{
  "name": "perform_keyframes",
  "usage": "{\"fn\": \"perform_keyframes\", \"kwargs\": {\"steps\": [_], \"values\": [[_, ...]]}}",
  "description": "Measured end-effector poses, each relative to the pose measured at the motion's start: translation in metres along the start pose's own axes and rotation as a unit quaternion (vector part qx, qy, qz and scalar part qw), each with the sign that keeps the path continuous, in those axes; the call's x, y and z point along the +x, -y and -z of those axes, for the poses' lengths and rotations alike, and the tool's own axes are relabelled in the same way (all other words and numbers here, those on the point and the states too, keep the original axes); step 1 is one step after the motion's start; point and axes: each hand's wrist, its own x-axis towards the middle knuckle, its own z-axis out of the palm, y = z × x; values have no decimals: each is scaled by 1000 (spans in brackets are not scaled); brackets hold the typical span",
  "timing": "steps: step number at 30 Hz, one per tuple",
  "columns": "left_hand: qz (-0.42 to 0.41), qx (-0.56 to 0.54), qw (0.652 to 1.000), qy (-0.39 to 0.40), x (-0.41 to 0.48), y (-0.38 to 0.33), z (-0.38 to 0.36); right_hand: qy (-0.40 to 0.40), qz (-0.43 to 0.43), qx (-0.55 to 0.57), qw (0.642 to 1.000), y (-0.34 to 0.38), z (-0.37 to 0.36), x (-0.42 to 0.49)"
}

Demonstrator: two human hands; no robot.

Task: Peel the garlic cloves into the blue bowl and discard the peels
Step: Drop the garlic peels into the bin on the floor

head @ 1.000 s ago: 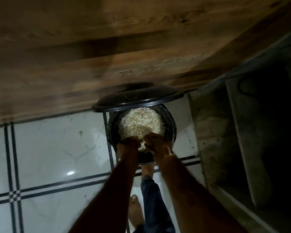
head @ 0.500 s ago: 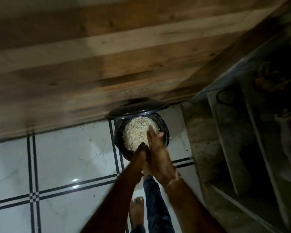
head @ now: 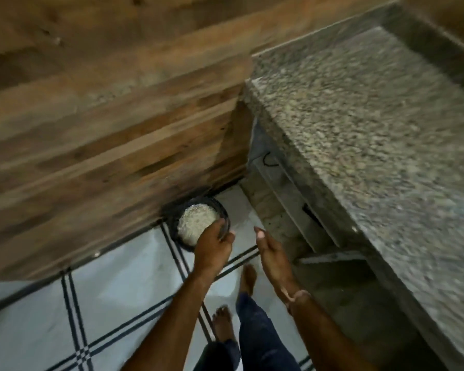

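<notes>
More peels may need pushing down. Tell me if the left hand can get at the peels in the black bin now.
Probably yes. The left hand hangs over the near rim of the black bin, which is uncovered; nothing lies between it and the peels. Its height above them is unclear.

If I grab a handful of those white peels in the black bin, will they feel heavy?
Probably very light: the peels look like a loose pile of small, thin flakes. They are heaped about up to the rim of the bin, so a grab would likely spill some onto the floor.
</notes>
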Motion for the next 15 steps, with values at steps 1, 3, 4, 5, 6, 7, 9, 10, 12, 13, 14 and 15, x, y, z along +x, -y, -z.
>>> {"fn": "perform_keyframes", "kwargs": {"steps": [1,3,4,5,6,7,9,10,12,13,14,15], "values": [[-31,28,999,18,-16,-6,-15,-23,24,-7,999,-3,17,-21],[-88,82,992,45,-46,-21,-45,-64,57,-27,996,-16,52,-51],[-110,99,987,58,-61,-29,-60,-78,69,-40,994,-21,71,-66],[-133,114,982,69,-75,-38,-77,-94,84,-51,991,-28,93,-79],[-159,127,976,79,-88,-47,-93,-116,97,-67,986,-33,113,-91],[-184,140,969,86,-99,-54,-108,-134,113,-83,981,-37,132,-102],[-232,168,953,102,-126,-71,-147,-175,141,-102,969,-51,179,-126],[-250,181,945,109,-138,-80,-169,-193,147,-108,964,-59,203,-138],[-272,184,936,124,-160,-92,-208,-226,147,-122,955,-73,245,-158],[-286,186,930,134,-172,-99,-232,-244,141,-125,951,-82,268,-171],[-296,191,925,144,-185,-105,-256,-262,133,-126,947,-92,291,-183],[-302,196,920,156,-198,-109,-282,-280,126,-131,943,-106,314,-195]]}}
